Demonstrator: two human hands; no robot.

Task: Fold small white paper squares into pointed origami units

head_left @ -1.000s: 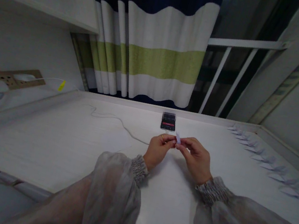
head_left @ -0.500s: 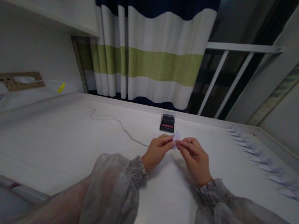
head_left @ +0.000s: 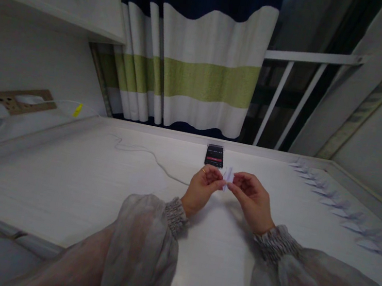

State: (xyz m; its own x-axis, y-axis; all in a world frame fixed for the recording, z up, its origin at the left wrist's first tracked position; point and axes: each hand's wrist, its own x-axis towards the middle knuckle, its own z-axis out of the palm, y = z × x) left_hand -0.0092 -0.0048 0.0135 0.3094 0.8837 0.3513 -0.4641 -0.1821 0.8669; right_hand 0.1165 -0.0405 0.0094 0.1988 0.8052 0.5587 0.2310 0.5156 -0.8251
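A small folded piece of white paper [head_left: 228,175] is held up over the white desk [head_left: 154,225], between my two hands. My left hand [head_left: 202,189], with a ring on one finger, pinches its left side between thumb and fingers. On the opposite side, the thumb and fingers of my right hand [head_left: 253,201] grip the paper too. Just behind the hands lies a phone [head_left: 215,156] with a lit screen. The finer folds of the paper are too small to make out.
Along the desk's right side runs a row of several folded white paper pieces [head_left: 345,212]. A thin white cable [head_left: 158,163] crosses the desk on the left. Plugs sit in a socket strip [head_left: 7,103] on the left wall. A striped curtain [head_left: 207,82] hangs behind.
The folded paper has turned to show a broader face. My right-hand fingers have shifted up and spread around its edge, and both hands have rotated slightly.
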